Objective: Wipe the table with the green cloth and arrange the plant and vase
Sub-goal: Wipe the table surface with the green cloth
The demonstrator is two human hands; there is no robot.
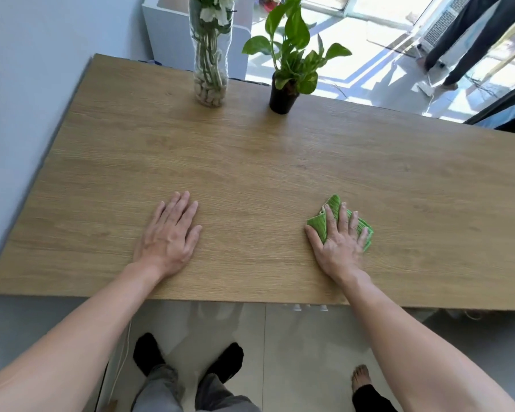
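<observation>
Pale floor tiles (295, 346) fill the nearest part of the view, with the person's two dark-socked feet (188, 359) planted on them below grey trouser legs, and another person's bare foot (361, 377) just to the right. Above the feet runs the near edge of a long wooden tabletop (250, 162), which spans almost the whole width. Both bare forearms reach over that edge. The left hand (168, 236) lies palm down on the bare wood, fingers straight and close together, its grip flat and holding nothing. Well apart from it, the right hand (339, 239) presses down on the green cloth (333, 214) with fingers spread; the grip is not closed around the cloth but flat on top of it (folded corners stick out past the fingertips and at both sides). The cloth sits near the front edge, right of centre. Further back, close to the far edge, a clear glass vase (210, 66) stands upright with pebbles at its bottom and pale flower stems rising out of view. Near it to the right stands the plant (292, 55), leafy and green, in a small black pot (282, 99). Beyond the tabletop, bright sunlit floor shows, and the dark trouser legs of someone standing (464, 40) at the upper right
</observation>
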